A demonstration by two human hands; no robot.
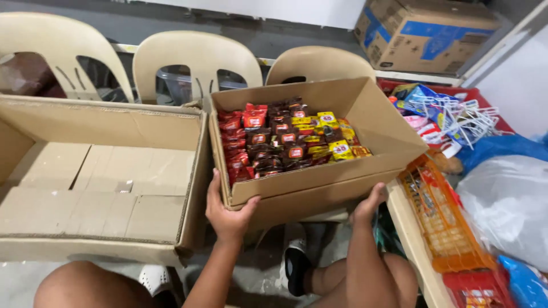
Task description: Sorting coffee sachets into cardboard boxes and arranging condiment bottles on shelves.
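Head view: the left hand point(227, 214) and right hand point(368, 205) clasp the near bottom edge of an open cardboard box of snack packets point(311, 142), fingers curled beneath, thumbs on its front wall; level, even support from both should keep the packets from sliding. The box sits directly ahead of the hands, beside a larger empty carton point(97, 177) to their left, mouth upward, its long axis running left to right and slightly away.
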